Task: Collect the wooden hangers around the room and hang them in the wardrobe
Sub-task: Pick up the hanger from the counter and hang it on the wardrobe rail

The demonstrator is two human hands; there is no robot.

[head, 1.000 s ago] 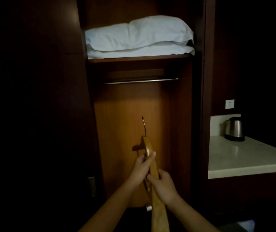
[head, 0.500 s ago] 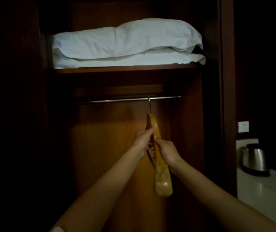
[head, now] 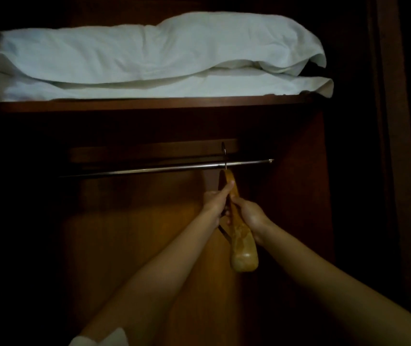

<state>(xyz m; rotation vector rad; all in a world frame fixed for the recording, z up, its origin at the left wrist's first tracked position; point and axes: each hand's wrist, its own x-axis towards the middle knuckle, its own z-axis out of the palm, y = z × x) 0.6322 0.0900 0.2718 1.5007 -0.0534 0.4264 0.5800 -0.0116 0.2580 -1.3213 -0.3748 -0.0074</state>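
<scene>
Nearest to me, at the bottom edge, a scrap of my white sleeve [head: 94, 339] shows at my left arm, and both my bare forearms reach up and away into the wardrobe [head: 306, 196]. My left hand [head: 215, 201] has its fingers closed round the upper part of the wooden hanger [head: 241, 243], thumb lying up along the wood; my right hand [head: 249, 217] is clamped on the same hanger just below and to the right, the two hands almost touching. The hanger is seen nearly edge-on, its rounded lower end hanging below my hands, its wood pale and glossy against the darker panel. Above my hands its thin metal hook [head: 223, 156] rises across the rail [head: 164, 168] and its top stands above the bar; whether it rests on the bar I cannot tell in this dim light. The rail runs left to right, dull silver, toward the right side wall. Behind it the wardrobe's back panel [head: 129, 245] is warm orange-brown wood, lit in the middle and falling to black at the left. Higher and farther, a dark wooden shelf [head: 149, 104] spans the width, and on it lie folded white pillows [head: 149, 58], stacked and creased. The room round the wardrobe is almost wholly dark.
</scene>
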